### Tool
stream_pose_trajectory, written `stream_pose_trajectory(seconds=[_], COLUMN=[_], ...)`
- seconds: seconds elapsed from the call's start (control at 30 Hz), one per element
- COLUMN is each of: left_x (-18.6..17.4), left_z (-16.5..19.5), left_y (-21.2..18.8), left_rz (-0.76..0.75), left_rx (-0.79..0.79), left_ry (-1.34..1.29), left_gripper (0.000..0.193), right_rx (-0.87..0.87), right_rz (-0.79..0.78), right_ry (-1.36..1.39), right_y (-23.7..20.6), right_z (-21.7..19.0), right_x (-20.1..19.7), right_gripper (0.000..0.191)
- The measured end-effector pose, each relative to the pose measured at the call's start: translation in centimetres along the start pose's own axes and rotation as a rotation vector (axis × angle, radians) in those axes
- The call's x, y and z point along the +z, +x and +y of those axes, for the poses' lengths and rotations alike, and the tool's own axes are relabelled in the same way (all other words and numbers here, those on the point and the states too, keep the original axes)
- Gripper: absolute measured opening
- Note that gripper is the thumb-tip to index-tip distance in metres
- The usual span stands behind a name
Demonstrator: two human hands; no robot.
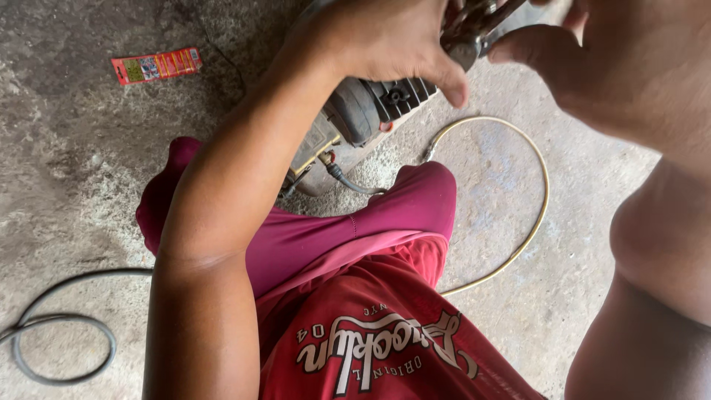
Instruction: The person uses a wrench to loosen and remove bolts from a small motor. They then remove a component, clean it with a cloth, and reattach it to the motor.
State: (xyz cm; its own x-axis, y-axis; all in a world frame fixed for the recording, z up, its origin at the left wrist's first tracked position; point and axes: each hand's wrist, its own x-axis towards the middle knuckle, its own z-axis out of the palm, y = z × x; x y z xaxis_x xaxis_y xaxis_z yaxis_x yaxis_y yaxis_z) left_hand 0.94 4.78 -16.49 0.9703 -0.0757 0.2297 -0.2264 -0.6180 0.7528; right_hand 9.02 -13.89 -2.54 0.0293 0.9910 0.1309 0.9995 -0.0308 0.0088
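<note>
My left hand [385,37] reaches forward at the top middle, fingers curled around a grey metal part [466,33] held up near the top edge. My right hand [592,59] comes in from the upper right and its thumb presses against the same metal part. Below the hands a small engine-like machine [370,111] with a dark ribbed housing and a grey body sits on the concrete floor between my knees. Much of the metal part is hidden by my fingers and cut off by the frame's top edge.
A thin yellowish hose [537,222] loops across the floor to the right. A grey cable [67,348] coils at the lower left. A red printed wrapper [155,65] lies at the upper left. My magenta trouser legs [355,230] and red shirt fill the lower middle.
</note>
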Motion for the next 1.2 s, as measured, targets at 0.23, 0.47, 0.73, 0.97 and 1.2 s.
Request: stream_pose_trajectory(seconds=[0.23,0.47,0.73,0.97,1.2], left_x=[1.6,1.9,2.0,1.5,1.9], left_z=[0.7,1.4,1.7,1.4,1.7], left_y=[0.8,0.3,0.1,0.2,1.4], left_rz=[0.396,0.357,0.321,0.34,0.304], left_rx=[0.376,0.315,0.241,0.582,0.455], left_ry=[0.079,-0.058,-0.089,-0.555,-0.858], left_gripper=[0.064,0.06,0.066,0.038,0.006], right_rx=[-0.057,0.309,0.265,0.154,0.145], right_rz=[0.125,0.35,0.369,0.436,0.444], right_ry=[0.063,0.892,0.723,0.73,0.728], right_y=[-1.2,-2.3,-3.7,-2.9,-3.5], right_z=[-1.4,-0.6,0.1,0.7,1.4], right_x=[-1.3,1.7,4.3,3.5,3.8], right_gripper=[0.012,0.025,0.013,0.016,0.014])
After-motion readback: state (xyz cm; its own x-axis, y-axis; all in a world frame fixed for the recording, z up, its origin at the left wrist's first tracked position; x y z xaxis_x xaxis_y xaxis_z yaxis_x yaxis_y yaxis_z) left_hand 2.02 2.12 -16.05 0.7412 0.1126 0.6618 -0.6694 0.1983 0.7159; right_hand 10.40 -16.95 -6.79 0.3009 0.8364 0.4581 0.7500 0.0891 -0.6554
